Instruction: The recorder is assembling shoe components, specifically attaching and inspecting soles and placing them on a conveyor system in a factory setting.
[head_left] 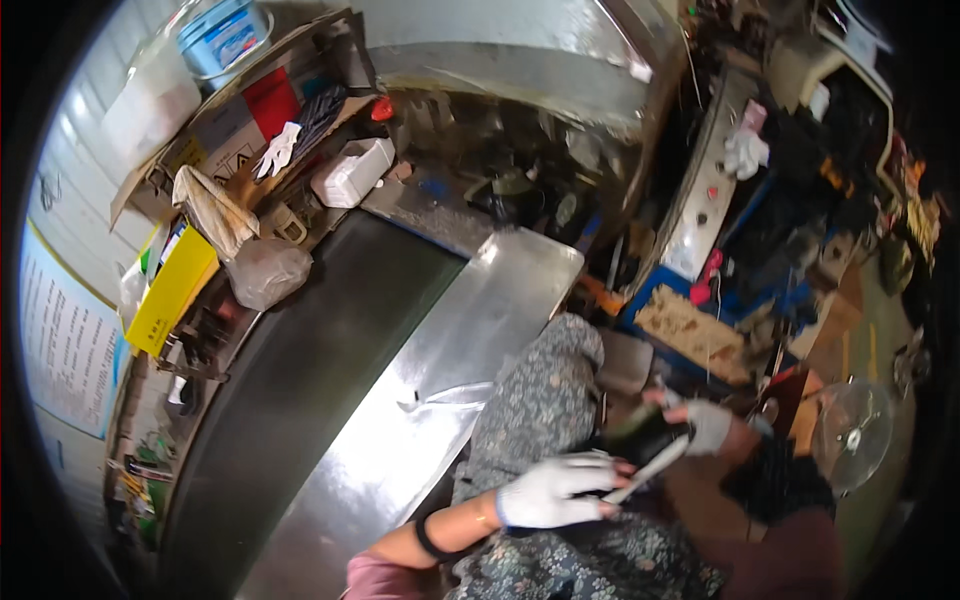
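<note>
Over my lap, both hands are on a dark piece [645, 437] with a long pale strip [652, 468] along its near side; blur hides its exact kind. My left hand [560, 490], in a white glove with bare fingertips, pinches the near left end of the strip. On the far right side, my right hand [708, 425], also in a white glove with fingertips showing, is closed about the other end. A flower-patterned apron [540, 400] covers my legs beneath the hands.
To my left runs a dark belt [320, 310] beside a shiny metal ledge [370, 450], where a thin clear strip [450, 397] lies. A yellow box [172, 290], plastic bag [268, 272] and white container [355, 172] stand beyond. At right are a cluttered blue crate [650, 290] and a clear round disc [852, 435].
</note>
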